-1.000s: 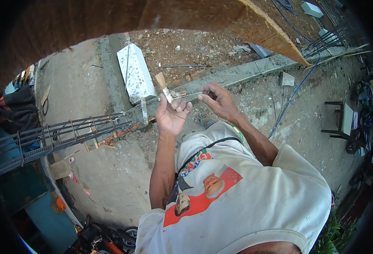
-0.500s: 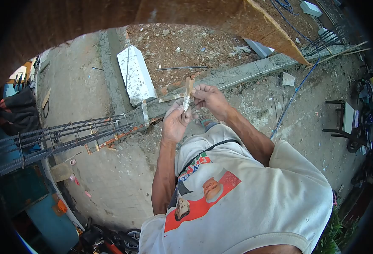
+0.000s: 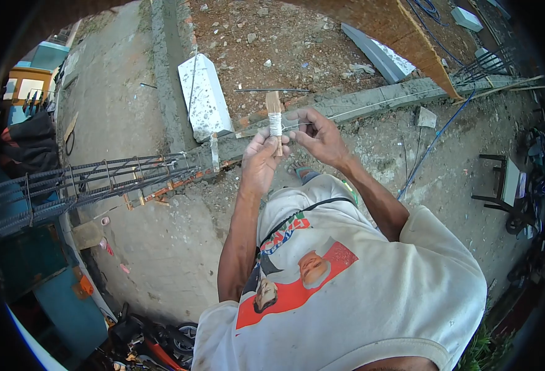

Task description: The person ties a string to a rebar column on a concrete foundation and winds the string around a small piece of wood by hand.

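Upright in front of me is a short wooden stick (image 3: 274,100) with white string (image 3: 275,123) wound round its middle. My left hand (image 3: 261,163) is closed on the stick's lower end, thumb in front. Just to the right, my right hand (image 3: 323,140) is closed in a pinch, thumb against bent fingers, on a thin strand of the string that leads off the winding. Both hands are above the grey concrete beam, in front of my waist.
A white speckled block (image 3: 203,99) lies by the concrete beam (image 3: 371,102). Steel rebar cages (image 3: 87,185) stick out at left. A wooden board (image 3: 424,46) hangs close overhead. A blue hose (image 3: 436,133) and a small table (image 3: 504,179) are at right; a motorcycle (image 3: 155,343) stands lower left.
The stick has turned so its string winding faces me more fully. My right hand has moved slightly right, away from the stick, with the strand. My view has shifted a little.
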Demonstrator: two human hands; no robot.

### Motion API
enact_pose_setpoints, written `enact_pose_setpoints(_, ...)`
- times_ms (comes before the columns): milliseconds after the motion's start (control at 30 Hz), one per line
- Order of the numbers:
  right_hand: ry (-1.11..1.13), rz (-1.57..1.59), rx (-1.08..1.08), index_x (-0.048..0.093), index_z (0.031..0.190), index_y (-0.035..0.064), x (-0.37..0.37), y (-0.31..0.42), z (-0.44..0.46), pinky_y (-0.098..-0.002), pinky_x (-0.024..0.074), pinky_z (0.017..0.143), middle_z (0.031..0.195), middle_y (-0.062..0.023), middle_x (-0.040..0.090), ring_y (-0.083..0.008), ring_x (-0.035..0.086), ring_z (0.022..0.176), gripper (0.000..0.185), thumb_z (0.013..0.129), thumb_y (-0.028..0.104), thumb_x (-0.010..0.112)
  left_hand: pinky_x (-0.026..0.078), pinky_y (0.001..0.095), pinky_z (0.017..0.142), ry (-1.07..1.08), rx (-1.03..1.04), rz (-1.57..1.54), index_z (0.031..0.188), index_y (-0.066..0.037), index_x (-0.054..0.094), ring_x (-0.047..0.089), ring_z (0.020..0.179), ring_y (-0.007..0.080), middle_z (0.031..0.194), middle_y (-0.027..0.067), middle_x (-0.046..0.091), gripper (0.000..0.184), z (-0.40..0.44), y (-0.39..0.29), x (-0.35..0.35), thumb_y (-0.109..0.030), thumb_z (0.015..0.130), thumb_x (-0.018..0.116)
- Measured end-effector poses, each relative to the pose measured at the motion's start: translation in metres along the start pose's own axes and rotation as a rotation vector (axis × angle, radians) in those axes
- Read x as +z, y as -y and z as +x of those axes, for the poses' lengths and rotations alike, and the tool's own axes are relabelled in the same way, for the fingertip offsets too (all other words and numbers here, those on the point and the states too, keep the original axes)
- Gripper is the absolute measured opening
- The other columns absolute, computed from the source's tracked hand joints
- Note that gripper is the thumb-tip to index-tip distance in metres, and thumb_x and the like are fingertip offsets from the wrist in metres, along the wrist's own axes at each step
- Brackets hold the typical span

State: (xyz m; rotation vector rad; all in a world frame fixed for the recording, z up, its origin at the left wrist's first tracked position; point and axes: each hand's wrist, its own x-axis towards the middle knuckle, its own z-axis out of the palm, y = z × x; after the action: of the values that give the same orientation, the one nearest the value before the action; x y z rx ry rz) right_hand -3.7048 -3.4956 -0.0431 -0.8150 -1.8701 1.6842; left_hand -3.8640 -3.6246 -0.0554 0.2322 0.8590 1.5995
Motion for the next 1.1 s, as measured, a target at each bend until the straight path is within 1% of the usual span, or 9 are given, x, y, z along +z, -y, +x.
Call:
enact_pose_setpoints(133, 0.075, 0.066, 0.031, 0.069, 0.125, 0.0039, 0.002, 0.000, 0.003, -0.0255, 0.0473, 0.070, 0.087, 0.0059, 0.062, -0.0056, 0.055, 0.076, 0.029, 0.099, 0.014, 0.075, 0.058, 0.0320, 0.090, -0.011, -0.003, 0.057, 0.138, 0.002, 0.054, 0.069, 0.095, 0.0168, 0.114, 0.0134, 0.071, 0.036, -0.002, -0.002, -0.003, -0.013, 0.107, 0.062)
enact_pose_setpoints(200, 0.049, 0.329, 0.232, 0.071, 0.120, 0.0020, 0.003, 0.012, 0.006, -0.0275, 0.0487, 0.074, 0.097, 0.0030, 0.070, -0.0063, 0.059, 0.081, 0.026, 0.099, 0.016, 0.075, 0.058, 0.0319, 0.090, -0.019, 0.003, 0.112, 0.136, 0.003, 0.056, 0.069, 0.094, 0.0170, 0.114, 0.0136, 0.071, 0.035, -0.004, 0.001, -0.007, -0.013, 0.106, 0.063)
enact_pose_setpoints(333, 0.172, 0.289, 0.251, 0.073, 0.118, 0.0046, -0.004, -0.003, 0.010, -0.0245, 0.0455, 0.068, 0.102, 0.0006, 0.074, -0.0054, 0.058, 0.077, 0.024, 0.100, 0.020, 0.074, 0.059, 0.0352, 0.091, -0.029, -0.019, 0.236, 0.144, 0.001, 0.051, 0.070, 0.094, 0.0182, 0.115, 0.0120, 0.070, 0.040, -0.008, -0.003, -0.004, -0.011, 0.107, 0.060)
enact_pose_setpoints(433, 0.239, 0.230, 0.288, 0.073, 0.109, 0.0016, -0.007, -0.015, 0.013, -0.0278, 0.0498, 0.074, 0.100, 0.0001, 0.072, -0.0079, 0.061, 0.080, 0.022, 0.099, 0.021, 0.074, 0.059, 0.0369, 0.094, -0.010, -0.011, 0.276, 0.145, 0.001, 0.047, 0.070, 0.095, 0.0179, 0.112, 0.0124, 0.070, 0.043, -0.010, 0.000, -0.005, -0.011, 0.106, 0.061)
enact_pose_setpoints(533, 0.172, 0.312, 0.354, 0.071, 0.101, 0.0027, -0.002, -0.029, 0.011, -0.0276, 0.0504, 0.071, 0.092, -0.0008, 0.069, -0.0098, 0.059, 0.075, 0.019, 0.100, 0.022, 0.070, 0.056, 0.0409, 0.095, -0.006, -0.059, 0.060, 0.145, 0.000, 0.046, 0.065, 0.088, 0.0161, 0.102, 0.0077, 0.067, 0.043, -0.011, 0.008, -0.005, -0.013, 0.105, 0.059)
enact_pose_setpoints(600, 0.025, 0.453, 0.491, 0.067, 0.099, 0.0042, 0.004, -0.034, 0.011, -0.0285, 0.0514, 0.069, 0.085, -0.0006, 0.065, -0.0108, 0.058, 0.072, 0.017, 0.101, 0.021, 0.064, 0.053, 0.0401, 0.090, 0.074, -0.064, -0.097, 0.141, -0.001, 0.049, 0.055, 0.077, 0.0121, 0.090, 0.0008, 0.059, 0.041, -0.009, 0.012, 0.000, -0.016, 0.104, 0.056)
enact_pose_setpoints(700, -0.127, 0.479, 0.497, 0.063, 0.101, 0.0052, 0.009, -0.043, 0.009, -0.0315, 0.0533, 0.068, 0.086, -0.0017, 0.063, -0.0121, 0.060, 0.073, 0.014, 0.101, 0.019, 0.059, 0.047, 0.0355, 0.083, 0.131, -0.127, -0.188, 0.138, -0.002, 0.052, 0.046, 0.070, 0.0099, 0.082, -0.0030, 0.050, 0.039, -0.005, 0.020, 0.005, -0.017, 0.102, 0.054)
enact_pose_setpoints(933, -0.107, 1.037, 0.497, 0.061, 0.104, 0.0056, -0.038, -0.047, 0.008, -0.0366, 0.0554, 0.074, 0.093, -0.0029, 0.065, -0.0162, 0.063, 0.079, 0.017, 0.105, 0.016, 0.048, 0.046, 0.0335, 0.081, 0.326, -0.300, -0.321, 0.136, -0.002, 0.053, 0.044, 0.069, 0.0092, 0.077, -0.0033, 0.047, 0.041, 0.015, 0.028, 0.015, -0.033, 0.110, 0.055)
enact_pose_setpoints(1100, -0.159, 0.924, 0.467, 0.062, 0.105, 0.0083, -0.049, -0.020, -0.002, -0.0383, 0.0536, 0.082, 0.090, -0.0010, 0.064, -0.0159, 0.064, 0.085, 0.022, 0.109, 0.024, 0.046, 0.046, 0.0245, 0.073, 0.130, -0.097, 0.453, 0.137, -0.004, 0.060, 0.053, 0.076, 0.0066, 0.090, 0.0020, 0.066, 0.044, 0.017, 0.029, 0.028, -0.038, 0.110, 0.059)
